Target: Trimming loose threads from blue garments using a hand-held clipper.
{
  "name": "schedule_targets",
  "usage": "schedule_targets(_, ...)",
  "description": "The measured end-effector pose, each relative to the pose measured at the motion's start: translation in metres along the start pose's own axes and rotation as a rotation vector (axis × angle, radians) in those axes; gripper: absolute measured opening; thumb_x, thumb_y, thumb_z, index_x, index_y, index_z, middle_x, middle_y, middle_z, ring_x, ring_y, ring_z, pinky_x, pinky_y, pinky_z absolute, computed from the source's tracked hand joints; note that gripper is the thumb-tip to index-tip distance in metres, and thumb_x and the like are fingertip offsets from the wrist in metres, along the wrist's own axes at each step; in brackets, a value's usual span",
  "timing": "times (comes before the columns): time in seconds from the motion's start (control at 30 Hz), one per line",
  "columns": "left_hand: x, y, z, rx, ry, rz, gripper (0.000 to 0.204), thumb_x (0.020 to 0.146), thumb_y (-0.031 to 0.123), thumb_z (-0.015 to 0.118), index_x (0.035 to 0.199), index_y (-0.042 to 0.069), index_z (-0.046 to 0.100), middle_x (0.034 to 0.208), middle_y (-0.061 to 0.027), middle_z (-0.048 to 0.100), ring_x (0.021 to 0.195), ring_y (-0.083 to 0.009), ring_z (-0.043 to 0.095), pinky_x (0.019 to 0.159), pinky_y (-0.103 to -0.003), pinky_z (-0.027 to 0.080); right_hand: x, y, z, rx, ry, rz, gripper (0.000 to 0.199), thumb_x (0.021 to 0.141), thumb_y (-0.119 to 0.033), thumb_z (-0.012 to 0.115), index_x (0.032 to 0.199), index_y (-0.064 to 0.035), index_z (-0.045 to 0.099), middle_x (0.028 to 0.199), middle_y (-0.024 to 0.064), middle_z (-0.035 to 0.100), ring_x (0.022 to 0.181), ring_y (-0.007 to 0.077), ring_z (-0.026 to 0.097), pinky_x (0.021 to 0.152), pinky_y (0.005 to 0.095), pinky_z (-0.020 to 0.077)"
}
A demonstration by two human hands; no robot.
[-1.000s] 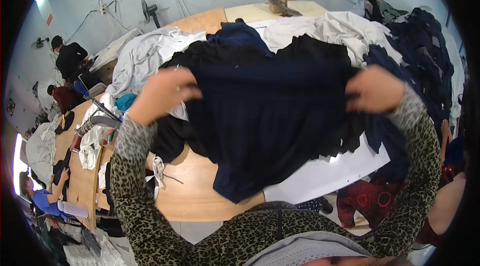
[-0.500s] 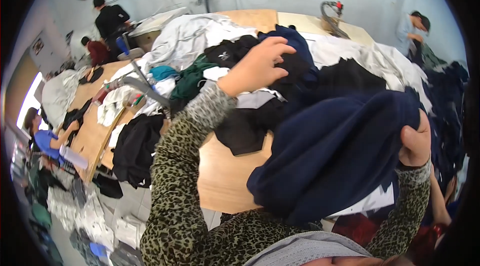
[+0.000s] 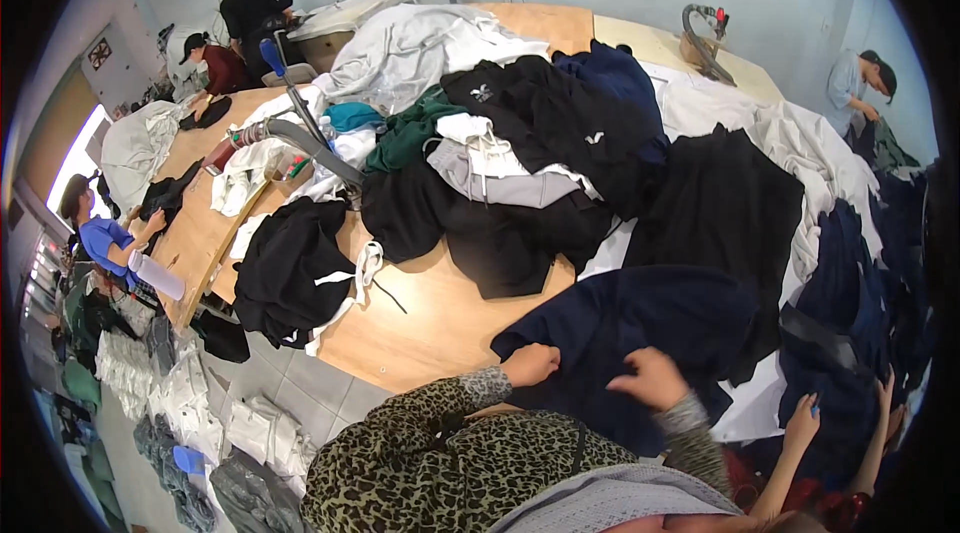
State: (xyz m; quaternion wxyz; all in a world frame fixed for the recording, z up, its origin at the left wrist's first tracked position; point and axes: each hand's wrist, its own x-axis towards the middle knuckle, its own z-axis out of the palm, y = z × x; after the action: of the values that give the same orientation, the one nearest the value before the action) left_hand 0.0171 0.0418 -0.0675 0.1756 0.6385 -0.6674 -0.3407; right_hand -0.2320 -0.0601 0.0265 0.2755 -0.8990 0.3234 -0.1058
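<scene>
A navy blue garment (image 3: 650, 308) lies spread at the near edge of the table in front of me. My left hand (image 3: 531, 365) is closed on its near left edge, the fingertips partly hidden. Over the near part of the same cloth is my right hand (image 3: 652, 380), its thumb held apart from the fingers. Just beyond lie a black garment (image 3: 715, 203) on the right and a heap of black clothes (image 3: 540, 123) in the middle. A grey piece with white drawstrings (image 3: 520, 188) rests on that heap.
A black garment with white ties (image 3: 290, 268) hangs over the table's left edge. To the right, a co-worker's hands (image 3: 803, 423) are at navy cloth (image 3: 830, 303). Other people work farther off. White bundles (image 3: 265, 443) sit on the floor at left.
The navy garment has come down from my raised right hand onto the table. My left hand has dropped from above the heap to its edge; my right hand has moved left and lower.
</scene>
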Motion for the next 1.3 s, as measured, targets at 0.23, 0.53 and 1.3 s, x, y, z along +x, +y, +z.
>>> schedule_targets(0.23, 0.026, -0.018, -0.061, -0.235, 0.342, -0.055, 0.016, 0.083, 0.015, 0.057, 0.080, 0.000, 0.063, 0.076, -0.0180, 0.063, 0.074, -0.0313, 0.062, 0.068, -0.040, 0.048, -0.033, 0.015, 0.034, 0.289, 0.422, 0.074, 0.019, 0.068, -0.010, 0.072, 0.077, 0.0007, 0.059, 0.072, 0.0136, 0.058, 0.065, 0.0263, 0.058, 0.060, 0.0327, 0.0450)
schedule_targets(0.53, 0.029, -0.011, -0.008, -0.035, 0.210, 0.029, 0.010, 0.080, 0.012, 0.061, 0.087, 0.004, 0.061, 0.086, -0.0152, 0.063, 0.081, -0.0344, 0.061, 0.070, -0.042, 0.049, -0.091, 0.050, -0.016, 1.458, 0.975, 0.354, 0.020, 0.093, -0.013, 0.051, 0.104, 0.0009, 0.059, 0.099, 0.0059, 0.064, 0.086, 0.0142, 0.061, 0.080, 0.0254, 0.0478)
schedule_targets(1.3, 0.027, 0.091, 0.012, -0.309, -0.390, 0.487, 0.026, 0.078, 0.023, 0.067, 0.095, 0.003, 0.066, 0.081, -0.0109, 0.064, 0.072, -0.0236, 0.064, 0.066, -0.032, 0.050, -0.046, 0.016, -0.066, 0.811, 0.598, 0.419, 0.023, 0.088, -0.007, 0.054, 0.107, 0.0036, 0.059, 0.101, 0.0032, 0.063, 0.094, 0.0084, 0.056, 0.085, 0.0232, 0.0429)
